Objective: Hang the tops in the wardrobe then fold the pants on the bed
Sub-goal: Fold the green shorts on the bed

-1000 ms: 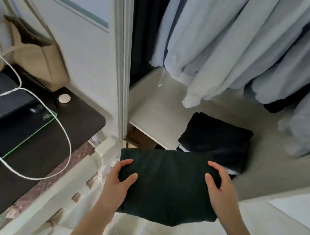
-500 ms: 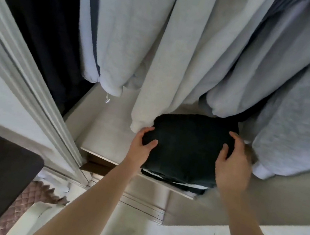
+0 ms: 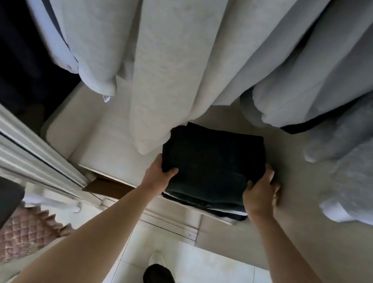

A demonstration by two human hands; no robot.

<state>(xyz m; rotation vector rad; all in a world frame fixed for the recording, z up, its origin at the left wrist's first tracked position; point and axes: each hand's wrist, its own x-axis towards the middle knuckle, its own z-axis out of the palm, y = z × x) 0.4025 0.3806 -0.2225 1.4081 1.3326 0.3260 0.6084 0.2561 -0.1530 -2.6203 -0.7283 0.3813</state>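
Left hand (image 3: pixel 158 174) and right hand (image 3: pixel 261 195) grip opposite sides of the folded dark pants (image 3: pixel 212 163), thumbs curled on top, fingers hidden underneath. Above both hands hang grey tops (image 3: pixel 171 51), their upper parts cut off; one sleeve end covers the pants' far-left corner. Under the hands, the pants sit on a darker folded stack (image 3: pixel 206 206), mostly hidden, on the wardrobe shelf (image 3: pixel 104 147).
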